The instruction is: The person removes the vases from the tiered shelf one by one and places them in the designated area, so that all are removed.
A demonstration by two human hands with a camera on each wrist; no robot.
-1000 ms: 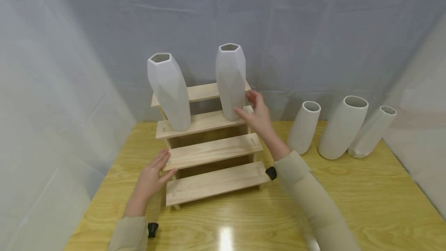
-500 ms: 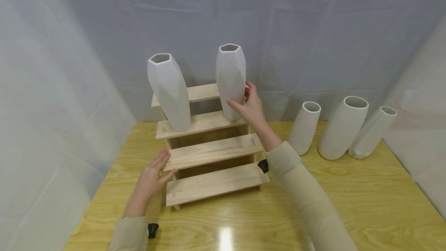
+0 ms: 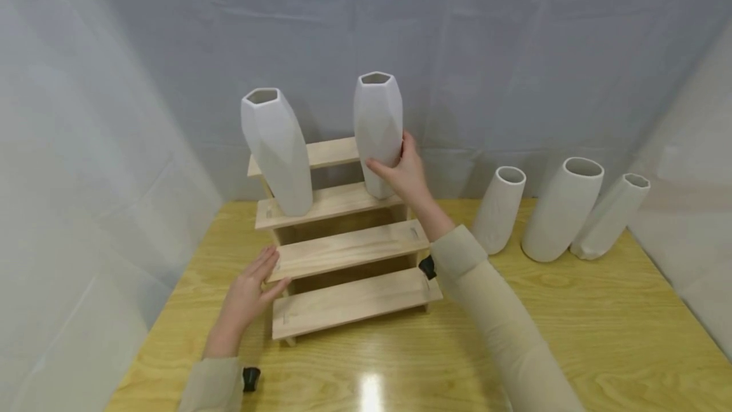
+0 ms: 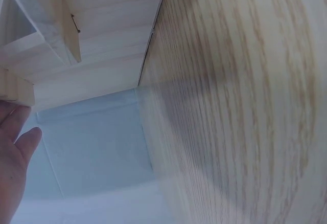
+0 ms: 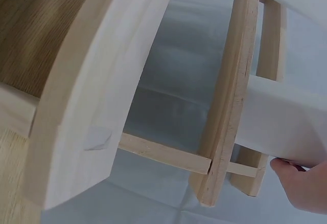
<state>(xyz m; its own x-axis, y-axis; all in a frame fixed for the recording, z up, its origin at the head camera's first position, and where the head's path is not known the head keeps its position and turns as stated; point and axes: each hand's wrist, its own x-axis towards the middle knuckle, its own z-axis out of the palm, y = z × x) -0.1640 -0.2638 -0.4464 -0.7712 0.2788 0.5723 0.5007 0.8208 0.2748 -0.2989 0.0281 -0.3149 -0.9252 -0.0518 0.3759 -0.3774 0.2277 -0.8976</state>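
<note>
"White faceted vase (image 3: 377,123), where is it?"
"Upright on the third-lowest tier (image 3: 337,202) of the wooden rack (image 3: 354,302)."
"And the right-hand grip (image 3: 408,177)?"
"Holding that vase, at its five o'clock."
"The left-hand grip (image 3: 246,294)?"
"Spread, touching the second-lowest tier (image 3: 349,250), at seven o'clock."
"Farther out?"
"Similar vase (image 3: 277,151) at nine o'clock; three more vases (image 3: 563,212) stand on the tabletop (image 3: 572,323) around four."

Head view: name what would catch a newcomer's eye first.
Likely two faceted white vases on the second-highest shelf of the wooden rack, the right hand gripping the right one. Then the left hand touching the left end of the shelf below, and three vases on the table at right.
</note>
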